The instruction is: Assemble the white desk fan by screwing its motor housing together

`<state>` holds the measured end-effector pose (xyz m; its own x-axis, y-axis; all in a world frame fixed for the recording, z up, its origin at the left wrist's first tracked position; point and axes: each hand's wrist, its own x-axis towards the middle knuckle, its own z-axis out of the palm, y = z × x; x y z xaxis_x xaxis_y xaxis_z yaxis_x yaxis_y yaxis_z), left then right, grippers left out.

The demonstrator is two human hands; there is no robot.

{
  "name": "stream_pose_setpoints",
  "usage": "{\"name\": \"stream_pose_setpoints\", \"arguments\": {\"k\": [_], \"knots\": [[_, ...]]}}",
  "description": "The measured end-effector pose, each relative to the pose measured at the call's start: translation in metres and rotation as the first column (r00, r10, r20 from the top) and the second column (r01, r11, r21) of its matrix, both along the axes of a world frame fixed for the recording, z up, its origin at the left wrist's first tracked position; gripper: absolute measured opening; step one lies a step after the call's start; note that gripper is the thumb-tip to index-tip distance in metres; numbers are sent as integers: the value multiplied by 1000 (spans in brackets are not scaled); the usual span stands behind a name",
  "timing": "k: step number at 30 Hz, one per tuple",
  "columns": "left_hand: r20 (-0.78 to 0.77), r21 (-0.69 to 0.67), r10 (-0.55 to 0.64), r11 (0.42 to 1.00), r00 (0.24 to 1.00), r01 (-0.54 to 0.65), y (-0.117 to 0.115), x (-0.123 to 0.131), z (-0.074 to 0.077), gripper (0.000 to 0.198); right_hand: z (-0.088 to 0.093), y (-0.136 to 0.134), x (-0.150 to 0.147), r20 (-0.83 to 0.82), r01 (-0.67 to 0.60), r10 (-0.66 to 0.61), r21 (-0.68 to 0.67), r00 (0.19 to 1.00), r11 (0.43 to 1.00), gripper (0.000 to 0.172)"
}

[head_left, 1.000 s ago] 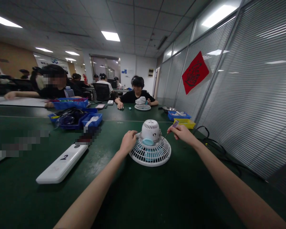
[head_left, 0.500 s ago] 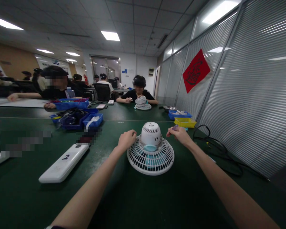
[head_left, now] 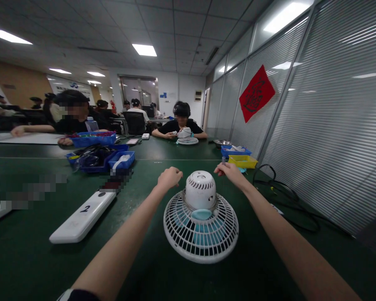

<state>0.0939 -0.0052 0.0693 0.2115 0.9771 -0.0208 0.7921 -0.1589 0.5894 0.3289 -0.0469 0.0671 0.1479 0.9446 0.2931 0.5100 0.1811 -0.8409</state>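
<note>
A small fan (head_left: 200, 190) lies face down in front of me, its white motor housing upward, its round white grille against the green table and light-blue blades showing through. My left hand (head_left: 169, 178) is beside the housing at the upper left, apart from it, with fingers curled together; what they hold, if anything, is hidden. At the upper right, my right hand (head_left: 232, 173) is closed around a small tool with a purplish, see-through handle (head_left: 223, 159), which sticks up above the fingers. The tool's other end is hidden.
Blue bins (head_left: 122, 159) with cables and parts stand at the left, near a white bar marked 2 (head_left: 84, 217). A yellow tray (head_left: 242, 161) and black cables (head_left: 288, 194) lie right. Across the table a person (head_left: 181, 121) works at another fan (head_left: 187, 141).
The fan has come nearer to me across the table. My left hand has gone from touching it to being apart. The tool in my right hand has turned more upright.
</note>
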Motion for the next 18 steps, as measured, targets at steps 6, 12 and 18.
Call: {"name": "stream_pose_setpoints", "arguments": {"k": [6, 12, 18], "knots": [[112, -124, -50, 990, 992, 64, 10, 28, 0, 39, 0, 9, -13, 171, -45, 91, -260, 981, 964, 10], [230, -219, -26, 973, 973, 78, 13, 33, 1, 39, -9, 18, -22, 89, -63, 95, -311, 991, 948, 29], [354, -229, 15, 971, 935, 72, 6, 37, 2, 39, -15, 23, -27, -17, -72, 70, -349, 997, 934, 30]]}}
